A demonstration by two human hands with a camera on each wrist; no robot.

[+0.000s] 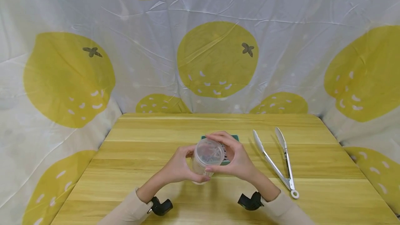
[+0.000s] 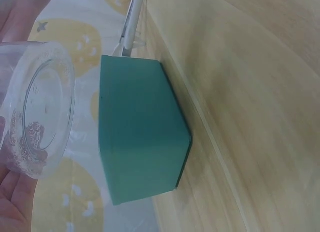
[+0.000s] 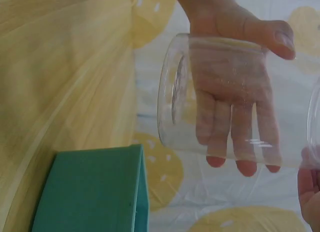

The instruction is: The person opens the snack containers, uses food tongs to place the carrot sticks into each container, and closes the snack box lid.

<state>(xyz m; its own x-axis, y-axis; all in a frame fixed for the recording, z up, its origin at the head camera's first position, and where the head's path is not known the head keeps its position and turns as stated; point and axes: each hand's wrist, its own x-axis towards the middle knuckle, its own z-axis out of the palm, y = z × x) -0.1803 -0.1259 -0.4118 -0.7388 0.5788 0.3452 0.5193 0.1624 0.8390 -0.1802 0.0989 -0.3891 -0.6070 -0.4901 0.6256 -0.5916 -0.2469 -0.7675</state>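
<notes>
Above the table, a clear plastic jar (image 1: 199, 166) is held up and tilted, its translucent lid (image 1: 208, 151) facing the head camera. My left hand (image 1: 178, 166) grips the jar's body, thumb on the near side; the right wrist view shows its fingers through the clear wall of the jar (image 3: 225, 101). Around the lid end curl the fingers and thumb of my right hand (image 1: 239, 157). The jar's bottom (image 2: 47, 109) appears in the left wrist view. Just behind the jar stands a green box (image 1: 235, 137), partly hidden by my right hand, with some black-and-white contents.
Metal tongs (image 1: 291, 184) with white ends lie spread apart on the wooden table (image 1: 140, 141), right of my right hand. A cloth (image 1: 150, 55) printed with yellow lemons hangs behind and at both sides. In the left wrist view the green box (image 2: 142, 127) is near the jar.
</notes>
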